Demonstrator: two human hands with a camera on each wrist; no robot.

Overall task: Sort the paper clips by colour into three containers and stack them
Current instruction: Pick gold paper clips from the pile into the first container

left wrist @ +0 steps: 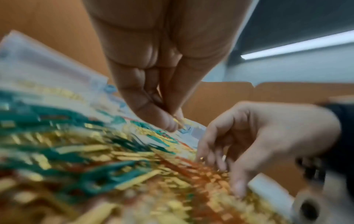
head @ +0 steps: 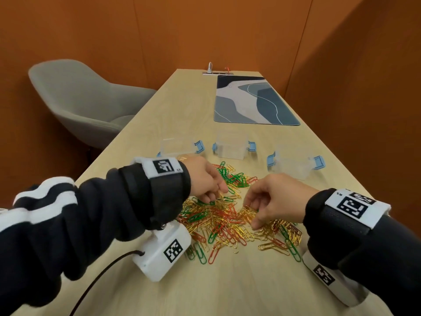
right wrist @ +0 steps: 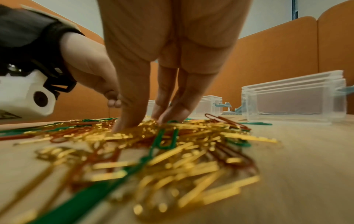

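The sorting step is judged to be only beginning: a mixed heap of gold, green and red wire paper clips (head: 230, 215) is spread on the pale wooden counter (head: 250, 281), and little can be seen inside the three clear plastic containers with blue latches (head: 230, 147) set in a row just beyond the heap. A gold clip is pinched between thumb and fingertips of the left hand (head: 206, 179) at the far left of the heap. The fingers of the right hand (head: 273, 197) are lowered into a cluster of gold clips near the middle; they are bunched together, but whether a clip is actually gripped cannot be told.

Next, single-colour clips would need to be lifted free of the tangle and carried to one container.

The left wrist view is heavily motion-blurred. Container contents are hard to make out through the clear walls.
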